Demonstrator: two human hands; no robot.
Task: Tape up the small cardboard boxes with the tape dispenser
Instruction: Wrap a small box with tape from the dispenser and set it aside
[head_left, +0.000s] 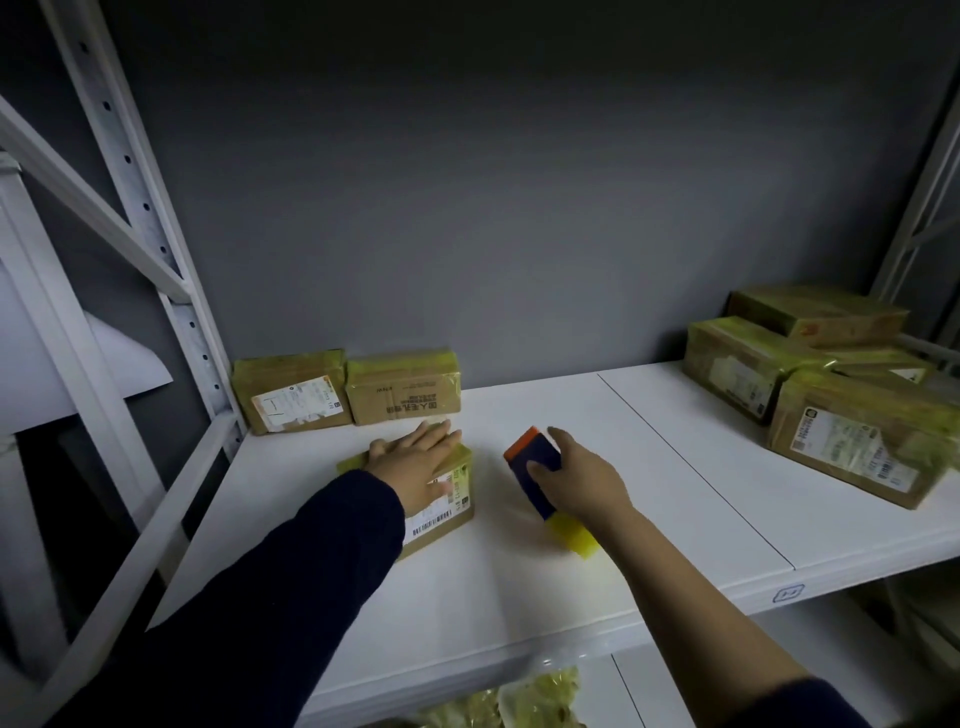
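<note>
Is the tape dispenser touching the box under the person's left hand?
No, the right hand holds the tape dispenser beside that box, with white shelf showing between them.

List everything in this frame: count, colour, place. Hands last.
front box: 1, brown, yellow tape, white label, front left of shelf, under left hand
back boxes: 2, brown, yellow-taped, side by side against the wall, back left
right pile: at least 4 boxes, brown, yellow-taped, shelf's right end
tape dispenser: 1, blue, orange end, yellow tape at near end, mid-shelf
shelf: 1, white
rack upright: white, left
wrapped items: count unclear, yellow-green, lower shelf
left hand: flat on front box
right hand: grips tape dispenser
</note>
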